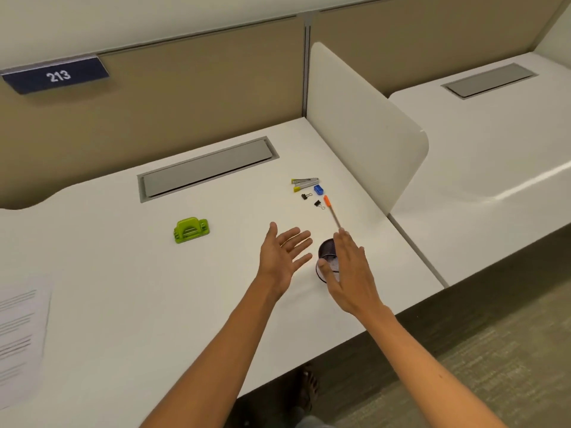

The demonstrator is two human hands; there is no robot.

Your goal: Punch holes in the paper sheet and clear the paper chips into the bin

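Desk [123, 304]: bin [328, 247] between flat-palmed hands

The desk [123, 288] looks smooth and white. The bin [328, 249] is dark wire mesh. The green hole punch [191, 230] looks like shiny plastic.

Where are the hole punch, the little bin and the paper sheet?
Hole punch [191, 230]: head view, on its green top.
Bin [328, 246]: head view, on its dark mesh wall.
Paper sheet [21, 332]: head view, on the printed lines.
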